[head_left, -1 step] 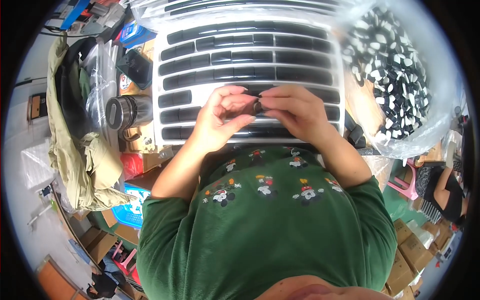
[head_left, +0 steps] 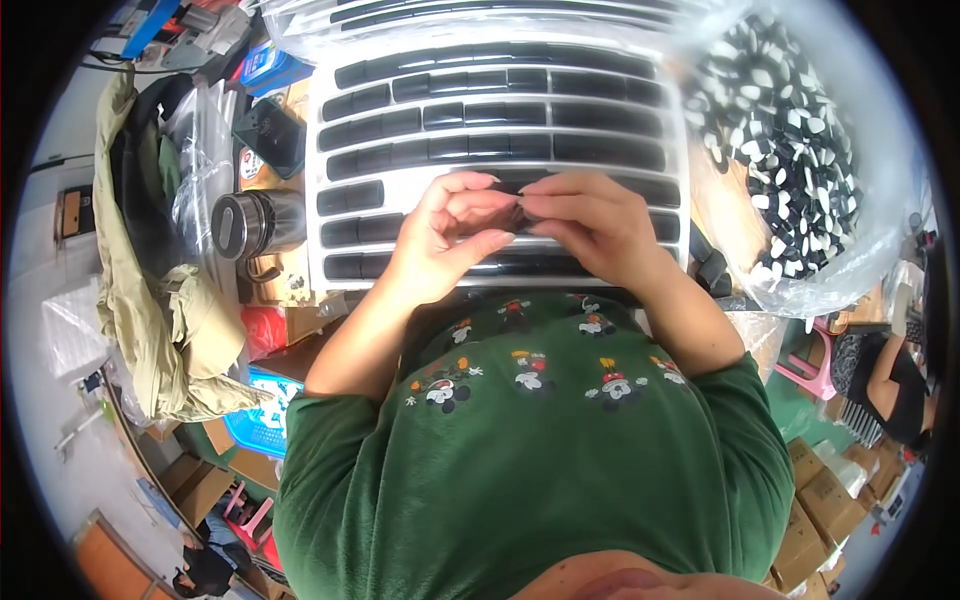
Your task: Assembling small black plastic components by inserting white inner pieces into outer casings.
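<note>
A person in a green printed shirt worked with both hands raised over a white slotted tray (head_left: 320, 150) on the counter. The left hand (head_left: 440, 240) and right hand (head_left: 590, 225) met at their fingertips, and between them sat a small dark part (head_left: 520, 215), pinched from both sides. The left thumb and forefinger curled in toward it; the right hand's fingers (head_left: 560, 190) were pressed together along its top edge. Most of the part was hidden by the fingers, so its exact shape could not be told.

Just beyond the fingers, the tray's long slots held rows of black rectangular pieces (head_left: 500, 115), lying end to end. The slots directly under the hands were partly covered.

Well to the right of the fingers, a large clear plastic bag (head_left: 870, 200) bulged with loose black and white pieces (head_left: 790, 130). To the left of the fingers, near the tray's edge, a steel travel mug (head_left: 250, 225) lay on its side. Farther left, a tan jacket (head_left: 150, 300) lay heaped. Beyond the mug rested a dark phone (head_left: 272, 135).
</note>
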